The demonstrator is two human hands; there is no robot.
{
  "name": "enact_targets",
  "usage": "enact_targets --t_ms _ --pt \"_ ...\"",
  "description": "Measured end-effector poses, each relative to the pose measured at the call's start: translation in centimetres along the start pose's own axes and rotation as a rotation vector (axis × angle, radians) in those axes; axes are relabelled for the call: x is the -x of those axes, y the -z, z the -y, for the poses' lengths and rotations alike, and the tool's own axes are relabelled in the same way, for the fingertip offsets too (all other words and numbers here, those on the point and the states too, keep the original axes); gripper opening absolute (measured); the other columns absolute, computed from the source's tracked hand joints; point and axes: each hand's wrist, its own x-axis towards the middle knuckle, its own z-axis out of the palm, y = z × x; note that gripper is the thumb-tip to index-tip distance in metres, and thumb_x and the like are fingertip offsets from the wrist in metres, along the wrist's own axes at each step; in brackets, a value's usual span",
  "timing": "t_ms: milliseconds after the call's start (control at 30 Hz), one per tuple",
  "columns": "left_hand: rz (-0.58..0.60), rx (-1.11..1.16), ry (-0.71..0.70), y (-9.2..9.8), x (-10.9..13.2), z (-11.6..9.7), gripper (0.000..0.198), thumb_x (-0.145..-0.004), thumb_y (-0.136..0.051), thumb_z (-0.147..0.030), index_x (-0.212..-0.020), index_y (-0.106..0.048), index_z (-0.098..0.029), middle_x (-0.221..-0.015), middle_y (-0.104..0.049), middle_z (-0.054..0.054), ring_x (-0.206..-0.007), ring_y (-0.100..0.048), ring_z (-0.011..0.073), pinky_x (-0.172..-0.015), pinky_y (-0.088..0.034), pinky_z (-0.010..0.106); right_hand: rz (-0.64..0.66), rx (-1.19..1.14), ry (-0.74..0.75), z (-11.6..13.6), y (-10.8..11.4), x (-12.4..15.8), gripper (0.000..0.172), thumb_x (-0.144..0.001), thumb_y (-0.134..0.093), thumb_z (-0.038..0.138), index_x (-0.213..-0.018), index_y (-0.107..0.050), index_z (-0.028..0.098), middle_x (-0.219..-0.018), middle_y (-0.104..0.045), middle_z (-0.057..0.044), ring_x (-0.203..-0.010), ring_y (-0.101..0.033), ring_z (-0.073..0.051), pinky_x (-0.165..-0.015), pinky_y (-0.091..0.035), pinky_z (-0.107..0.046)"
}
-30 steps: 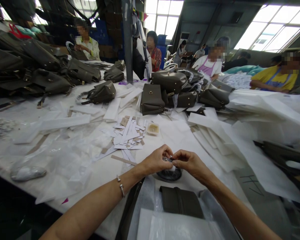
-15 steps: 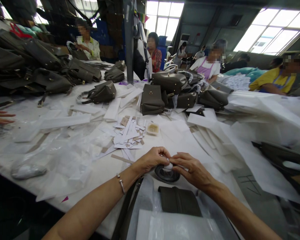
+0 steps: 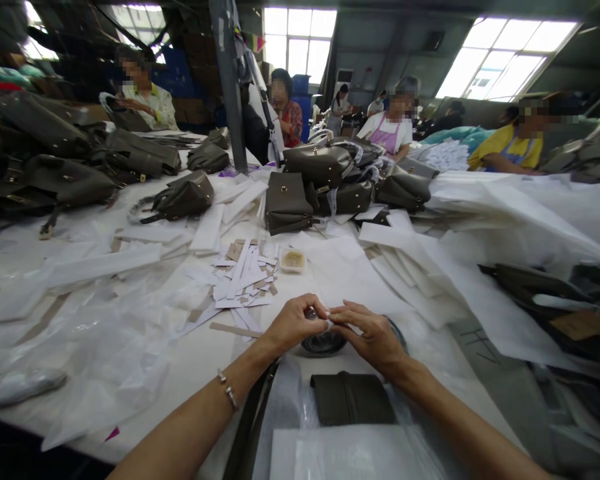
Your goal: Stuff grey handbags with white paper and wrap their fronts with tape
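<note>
My left hand (image 3: 300,320) is closed, thumb and fingers pinching at the upper rim of a dark coiled strap (image 3: 324,345) that looks wrapped in clear plastic. Opposite it, my right hand (image 3: 367,333) meets the left at the fingertips and is closed on the same rim. A small white wrap (image 3: 329,321) shows between the fingertips, mostly covered by them. Behind the right hand, a second curved dark edge (image 3: 397,333) peeks out; what it belongs to is hidden. Just below the hands lies an olive bag flap (image 3: 353,398), partly under a white foam sheet (image 3: 345,453).
White and brown paper strips (image 3: 245,277) lie beside a small clear tub (image 3: 293,261). Olive handbags (image 3: 290,203) are heaped farther back, with more piled at left (image 3: 45,180). Foam sheets (image 3: 430,267) cover the right side. Several people sit beyond the table.
The view has swung to the right, so the scene sits farther left. My fingers have shifted slightly on the coil's rim, and the white wrap shows less. A hand at far left has left view.
</note>
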Motion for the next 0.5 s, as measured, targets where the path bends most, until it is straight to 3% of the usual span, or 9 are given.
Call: enact_targets --t_ms 133,267,367,500 --pt "-0.003 -0.129 -0.057 0.1 0.0 -0.1 0.016 -0.07 -0.069 -0.03 -0.074 -0.062 -0.017 -0.083 -0.068 0.003 -0.072 -0.059 0.015 -0.065 -0.045 0.023 -0.06 0.145 0.023 1.5 3.9 1.1 0.017 -0.09 -0.065 0.023 -0.107 -0.07 0.026 -0.103 -0.075 -0.004 -0.096 -0.07 -0.018 -0.106 -0.046 -0.046" --pt "0.005 -0.201 -0.1 0.9 -0.8 0.7 0.022 -0.075 -0.069 -0.039 -0.072 -0.063 -0.018 -0.091 -0.069 0.004 -0.076 -0.063 0.0169 -0.07 -0.049 0.025 -0.212 0.341 -0.133 2.7 10.9 5.4 0.01 -0.091 -0.063 0.024 -0.097 -0.071 0.026 -0.095 -0.076 -0.001 -0.092 -0.07 -0.017 -0.102 -0.046 -0.04" --pt "0.0 -0.264 -0.157 1.0 -1.0 1.1 0.028 -0.075 -0.069 -0.046 -0.071 -0.063 -0.019 -0.094 -0.069 0.005 -0.08 -0.065 0.0199 -0.069 -0.051 0.026 -0.402 0.474 -0.46 3.1 17.0 10.6 0.013 -0.088 -0.063 0.033 -0.093 -0.074 0.026 -0.094 -0.076 -0.002 -0.092 -0.07 -0.021 -0.094 -0.05 -0.036" --pt "-0.045 -0.331 -0.238 0.9 -0.7 1.1 0.033 -0.073 -0.069 -0.052 -0.07 -0.063 -0.02 -0.094 -0.069 0.006 -0.082 -0.066 0.0215 -0.072 -0.052 0.028 -0.605 0.45 -1.036 2.0 24.0 17.5 0.028 -0.078 -0.065 0.046 -0.091 -0.075 0.024 -0.095 -0.076 -0.005 -0.093 -0.068 -0.027 -0.084 -0.051 -0.034"
